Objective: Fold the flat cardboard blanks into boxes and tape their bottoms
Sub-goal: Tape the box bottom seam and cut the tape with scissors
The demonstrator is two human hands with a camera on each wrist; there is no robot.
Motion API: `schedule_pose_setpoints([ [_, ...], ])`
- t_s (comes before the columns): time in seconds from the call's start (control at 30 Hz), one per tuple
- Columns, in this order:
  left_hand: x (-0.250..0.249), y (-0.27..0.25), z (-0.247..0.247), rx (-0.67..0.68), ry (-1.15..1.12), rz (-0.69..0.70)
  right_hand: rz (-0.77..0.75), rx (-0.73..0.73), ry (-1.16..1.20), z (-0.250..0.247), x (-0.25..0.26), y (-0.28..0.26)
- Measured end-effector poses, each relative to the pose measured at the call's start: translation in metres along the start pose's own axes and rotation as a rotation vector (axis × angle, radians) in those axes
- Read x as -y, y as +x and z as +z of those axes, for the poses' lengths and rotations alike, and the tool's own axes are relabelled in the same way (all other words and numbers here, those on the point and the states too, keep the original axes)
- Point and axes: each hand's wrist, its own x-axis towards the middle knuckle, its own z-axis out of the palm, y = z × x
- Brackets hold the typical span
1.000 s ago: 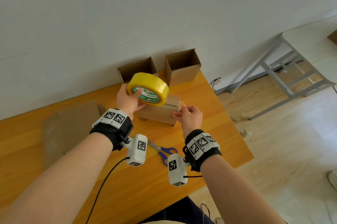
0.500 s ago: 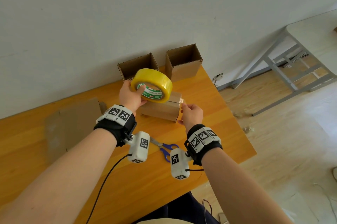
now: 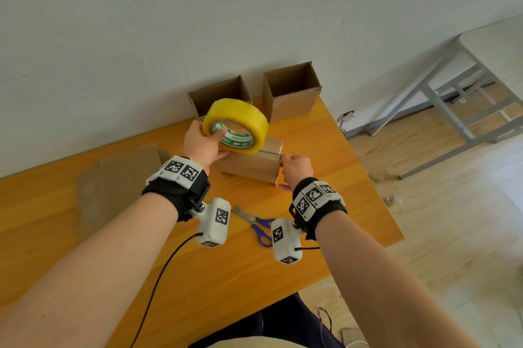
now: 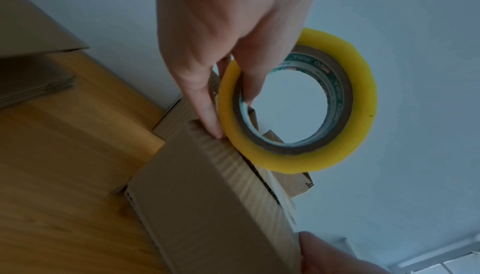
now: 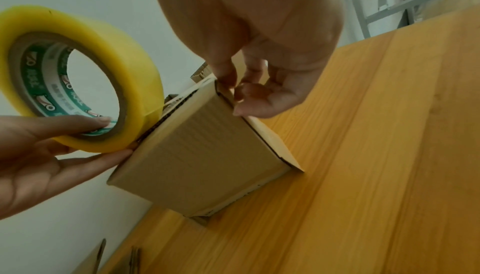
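Observation:
A cardboard box (image 3: 250,166) stands upside down on the wooden table (image 3: 325,149), flaps closed on top. My left hand (image 3: 209,143) grips a yellow tape roll (image 3: 236,125), thumb through its core, and holds it against the box's top left edge. In the left wrist view the left hand (image 4: 228,114) has a finger touching the box (image 4: 207,206) beside the roll (image 4: 298,155). A clear strip (image 5: 179,98) runs from the roll (image 5: 85,73) along the seam. My right hand (image 5: 241,96) pinches the box's (image 5: 197,155) right end, with fingers and thumb curled on the top corner.
Two finished open boxes (image 3: 219,94) (image 3: 291,92) stand at the wall behind. Flat blanks (image 3: 119,177) lie on the left. Blue-handled scissors (image 3: 259,224) lie near my wrists. The table's right edge is close to the box; a grey metal frame (image 3: 452,98) stands on the floor beyond.
The tape roll has come down onto the left part of the box's top. My right hand has slid from the box's top to its right end.

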Motion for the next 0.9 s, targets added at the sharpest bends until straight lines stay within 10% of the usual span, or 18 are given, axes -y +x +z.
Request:
schedule_pose_setpoints([
  [0.67,0.018,-0.013,-0.033,-0.235,0.358,0.096,-0.204,-0.075,-0.251,0.026,0.011,0.0],
  [0.9,0.022,-0.015,-0.031,-0.202,0.393,0.155,-0.538,-0.113,-0.382,0.02,-0.007,-0.011],
])
